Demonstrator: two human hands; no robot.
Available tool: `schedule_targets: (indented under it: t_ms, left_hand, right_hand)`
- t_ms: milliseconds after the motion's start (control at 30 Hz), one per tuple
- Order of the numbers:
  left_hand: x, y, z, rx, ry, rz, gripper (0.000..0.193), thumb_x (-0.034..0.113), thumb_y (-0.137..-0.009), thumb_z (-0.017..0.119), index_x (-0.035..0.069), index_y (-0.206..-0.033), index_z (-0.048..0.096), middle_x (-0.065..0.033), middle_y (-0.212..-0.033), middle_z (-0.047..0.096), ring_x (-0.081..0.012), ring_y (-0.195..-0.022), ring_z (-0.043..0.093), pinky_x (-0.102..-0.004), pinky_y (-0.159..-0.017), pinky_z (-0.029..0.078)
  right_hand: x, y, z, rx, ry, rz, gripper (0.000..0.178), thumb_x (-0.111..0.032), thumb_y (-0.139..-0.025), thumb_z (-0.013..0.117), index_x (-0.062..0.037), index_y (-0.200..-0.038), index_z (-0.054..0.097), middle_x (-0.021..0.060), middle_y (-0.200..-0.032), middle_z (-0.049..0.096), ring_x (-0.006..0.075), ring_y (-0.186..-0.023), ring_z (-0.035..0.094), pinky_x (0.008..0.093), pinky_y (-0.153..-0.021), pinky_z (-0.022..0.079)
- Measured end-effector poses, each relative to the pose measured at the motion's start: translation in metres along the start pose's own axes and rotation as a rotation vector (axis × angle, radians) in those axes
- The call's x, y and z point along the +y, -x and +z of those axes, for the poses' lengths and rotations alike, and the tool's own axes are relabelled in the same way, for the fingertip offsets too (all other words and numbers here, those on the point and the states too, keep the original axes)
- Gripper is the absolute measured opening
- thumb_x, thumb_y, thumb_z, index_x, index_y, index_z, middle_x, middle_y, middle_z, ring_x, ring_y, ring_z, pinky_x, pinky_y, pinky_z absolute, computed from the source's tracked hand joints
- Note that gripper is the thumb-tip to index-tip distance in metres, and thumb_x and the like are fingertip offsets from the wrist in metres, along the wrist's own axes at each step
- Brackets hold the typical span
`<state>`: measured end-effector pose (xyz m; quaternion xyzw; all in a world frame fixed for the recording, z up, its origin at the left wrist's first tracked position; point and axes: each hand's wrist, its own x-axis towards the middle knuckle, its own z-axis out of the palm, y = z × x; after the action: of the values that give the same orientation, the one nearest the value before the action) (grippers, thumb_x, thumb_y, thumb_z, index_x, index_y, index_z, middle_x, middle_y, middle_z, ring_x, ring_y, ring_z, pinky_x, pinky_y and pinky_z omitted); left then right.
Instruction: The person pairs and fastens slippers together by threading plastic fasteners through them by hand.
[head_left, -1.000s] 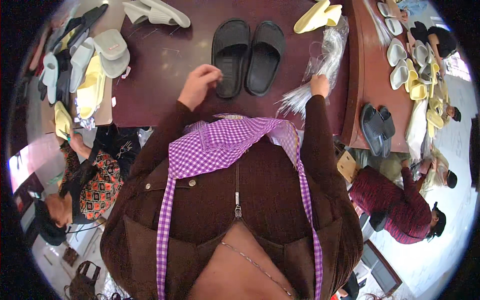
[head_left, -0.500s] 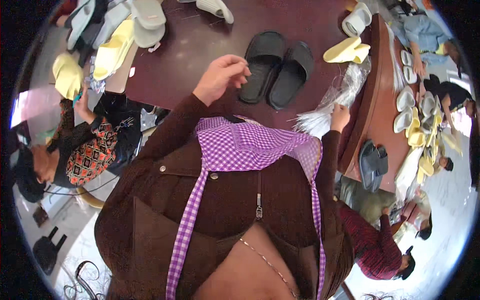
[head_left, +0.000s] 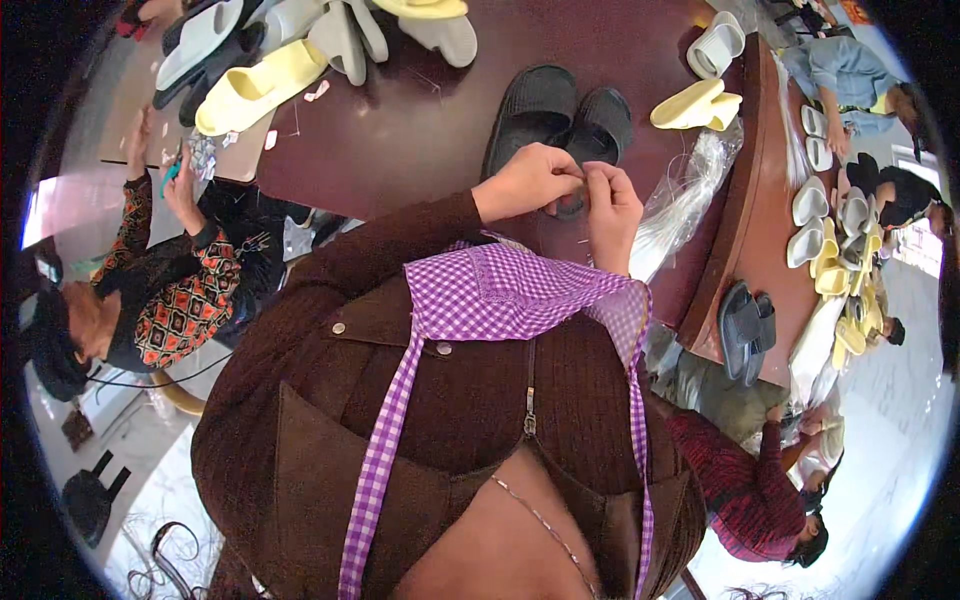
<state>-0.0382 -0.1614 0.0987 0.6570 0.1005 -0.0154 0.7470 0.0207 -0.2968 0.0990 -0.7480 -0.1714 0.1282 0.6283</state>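
My right hand [head_left: 612, 208] has left the plastic bag [head_left: 712, 155] of white strands [head_left: 655, 235], joining my left hand [head_left: 533, 182], both pinched, partly hiding black slides [head_left: 537, 98].

On the dark red tabletop [head_left: 410, 140], at twelve o'clock from you, your pair of black slippers lies soles down, the left slipper [head_left: 535, 98] close beside the right slipper [head_left: 604, 122]. Their broad straps face up, toes toward one o'clock, heel ends partly hidden. At four o'clock from the pair, your bundle of thin whitish strands [head_left: 684, 192] lies partly in clear wrap, its near end toward seven.
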Motion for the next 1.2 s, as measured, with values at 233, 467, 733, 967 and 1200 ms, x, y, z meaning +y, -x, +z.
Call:
schedule_targets:
  t_ms: [233, 467, 733, 967, 1200]
  left_hand:
    - [0.001, 0.003, 0.001, 0.004, -0.026, -0.049, 0.016, 0.012, -0.082, 0.058, -0.003, -0.084, 0.061, -0.0057, -0.066, 0.06, -0.0111, -0.05, 0.055, -0.0248, -0.047, 0.044]
    - [0.007, 0.02, -0.01, 0.153, -0.603, 0.575, 0.011, 0.009, -0.076, 0.061, 0.0, -0.082, 0.059, -0.0107, -0.074, 0.059, -0.0234, -0.066, 0.059, -0.0306, -0.058, 0.047]
    - [-0.023, 0.038, -0.016, 0.04, -0.798, 0.741, 0.01, 0.007, -0.073, 0.062, 0.003, -0.078, 0.054, -0.0099, -0.076, 0.055, -0.0282, -0.074, 0.057, -0.0356, -0.062, 0.047]
    - [-0.07, 0.024, -0.023, -0.043, -0.874, 0.593, 0.008, 0.011, -0.076, 0.057, 0.003, -0.074, 0.053, -0.0102, -0.074, 0.054, -0.0279, -0.073, 0.056, -0.0372, -0.064, 0.046]
    - [-0.094, -0.015, -0.018, 0.022, -0.905, 0.484, 0.01, 0.012, -0.078, 0.053, 0.002, -0.075, 0.053, -0.012, -0.075, 0.055, -0.0302, -0.074, 0.057, -0.0393, -0.064, 0.047]
  right_hand:
    - [0.001, 0.004, 0.001, 0.025, 0.045, -0.011, 0.009, -0.009, -0.086, 0.055, -0.0026, -0.086, 0.06, -0.0004, -0.075, 0.057, 0.0044, -0.06, 0.047, 0.0184, -0.052, 0.037]
    - [-0.044, -0.01, -0.049, 0.237, -0.306, 0.003, 0.012, -0.01, -0.086, 0.053, -0.0049, -0.075, 0.056, 0.0043, -0.071, 0.056, 0.0093, -0.054, 0.049, 0.0208, -0.047, 0.04]
    - [0.03, 0.005, -0.062, -0.008, 0.065, 0.371, 0.012, -0.01, -0.082, 0.053, -0.0004, -0.074, 0.055, 0.0065, -0.064, 0.057, 0.0102, -0.046, 0.049, 0.0224, -0.04, 0.038]
    - [0.115, -0.01, -0.045, -0.15, 0.406, 0.478, 0.017, -0.015, -0.08, 0.053, 0.0009, -0.074, 0.057, 0.0077, -0.059, 0.058, 0.0149, -0.051, 0.057, 0.0276, -0.044, 0.043]
    - [0.168, -0.068, -0.044, -0.133, 0.825, 0.013, 0.019, -0.014, -0.079, 0.052, 0.0034, -0.076, 0.059, 0.0109, -0.058, 0.059, 0.0162, -0.046, 0.057, 0.0294, -0.044, 0.044]
